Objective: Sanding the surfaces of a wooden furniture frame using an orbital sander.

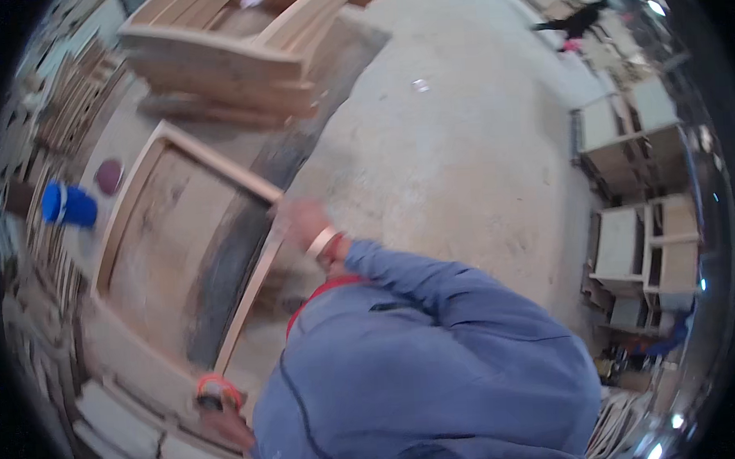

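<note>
A rectangular open wooden frame (127,221) is tilted in front of me, its bars running round a bare middle. My right hand (302,223) is closed round the frame's near right corner, blurred, with a metal bangle and red bands at the wrist. At the lower left, my left hand (225,420) is near the frame's lower corner. An orange loop (220,386) and a dark object (210,402) are at this hand; whether they are worn or held I cannot tell. Its fingers are not clear.
A larger curved wooden furniture piece (219,63) stands on the floor beyond the frame. A blue container (68,204) and a dark red round object (110,177) are at left. Stacked wooden pieces (79,100) line the left; cabinet-like wooden units (631,138) stand right. Pale boards (120,419) lie lower left.
</note>
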A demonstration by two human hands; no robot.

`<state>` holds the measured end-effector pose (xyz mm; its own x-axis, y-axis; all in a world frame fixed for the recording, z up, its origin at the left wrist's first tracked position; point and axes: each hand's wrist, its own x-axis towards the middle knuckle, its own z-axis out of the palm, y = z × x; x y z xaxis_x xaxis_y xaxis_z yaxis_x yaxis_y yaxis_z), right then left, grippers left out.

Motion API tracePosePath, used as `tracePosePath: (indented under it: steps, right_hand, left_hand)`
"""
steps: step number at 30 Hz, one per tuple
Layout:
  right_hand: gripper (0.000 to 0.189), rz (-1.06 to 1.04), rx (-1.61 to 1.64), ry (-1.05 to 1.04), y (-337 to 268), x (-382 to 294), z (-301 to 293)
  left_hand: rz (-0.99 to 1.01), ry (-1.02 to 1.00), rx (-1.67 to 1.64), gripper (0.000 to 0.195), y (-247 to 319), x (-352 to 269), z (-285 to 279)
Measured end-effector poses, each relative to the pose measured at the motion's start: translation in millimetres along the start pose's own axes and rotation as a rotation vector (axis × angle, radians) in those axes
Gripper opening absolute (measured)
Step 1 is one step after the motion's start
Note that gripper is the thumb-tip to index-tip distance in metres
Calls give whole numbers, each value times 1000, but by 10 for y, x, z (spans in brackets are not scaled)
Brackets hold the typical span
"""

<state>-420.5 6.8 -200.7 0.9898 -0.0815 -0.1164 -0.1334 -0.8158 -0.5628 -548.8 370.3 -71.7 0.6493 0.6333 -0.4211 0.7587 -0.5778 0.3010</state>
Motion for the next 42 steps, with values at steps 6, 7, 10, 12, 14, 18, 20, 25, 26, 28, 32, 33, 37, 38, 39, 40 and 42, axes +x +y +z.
tracePosePath:
  steps: [6,7,10,12,14,18,20,25,26,28,32,33,37,38,39,40,42]
  right_hand:
    - [63,284,526,-311,1741,-119,436]
    - [65,481,800,-355,1407,-230,430]
    - [65,714,1304,-432,1115,-304,217]
    - [62,724,1433,-474,1226,-323,307]
    - [54,743,1590,-499,1246,-301,332]
    - [47,727,1587,-595,1252,-257,307]
    - [46,699,1608,-606,1332,-270,346]
    - [43,770,1756,-524,1319,-295,427]
    - [42,722,1831,-545,1343,-293,447]
    - [43,676,1910,-569,1352,-295,466]
    - [45,625,1936,-600,1316,-254,418]
    - [48,612,1937,-597,1331,-258,422]
    - [45,639,2043,-559,1384,-291,505]
    - [45,655,2043,-539,1396,-294,539]
    - [44,670,2041,-527,1378,-294,553]
    - [44,672,2047,-528,1371,-296,558]
    - [44,658,2061,-507,1363,-290,545]
  left_hand:
    - [621,5,-1,68,195,242,838]
    - [615,21,13,69,178,161,961]
    - [733,78,188,65,756,-238,1164]
    - [747,-3,247,64,1093,-400,1320]
    - [898,-5,212,61,1401,-490,1475]
    - [1051,-73,180,60,1916,-585,1698]
    - [1078,-132,202,60,2118,-642,1786]
    - [1165,-106,202,61,2395,-599,1990]
    - [1194,-78,210,62,2496,-578,2025]
    - [1165,-76,228,63,2776,-527,2049]
    - [1153,48,233,66,3162,-350,2118]
    - [1159,42,240,66,3169,-355,2134]
    - [1219,19,320,66,3015,-537,2190]
    - [1253,-3,350,66,2945,-630,2195]
    - [1253,-3,358,66,2892,-687,2199]
    - [1291,-46,327,65,2849,-736,2206]
    - [1349,-85,278,64,2852,-734,2216]
